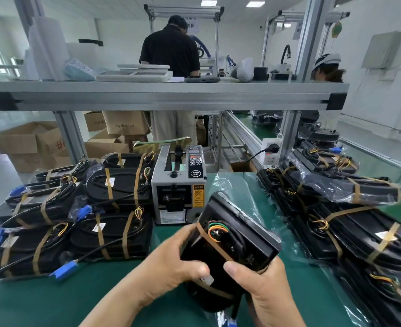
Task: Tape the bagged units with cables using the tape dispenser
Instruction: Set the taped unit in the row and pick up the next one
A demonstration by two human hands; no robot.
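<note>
The left hand (pixel 171 263) and right hand (pixel 263 286) are both clamping their fingers round one bagged unit (pixel 237 234) — tilted, with brown tape bands across it — over the green mat (pixel 53 300), at five o'clock from the tape dispenser (pixel 178 182). Its yellow label (pixel 198 195) is reading "CAUTION"; a carton (pixel 124 125) at eleven o'clock is showing "75x36x40 CM".

Both hands (pixel 218 277) grip bagged unit (pixel 237 241) near tape dispenser (pixel 179 185).
</note>
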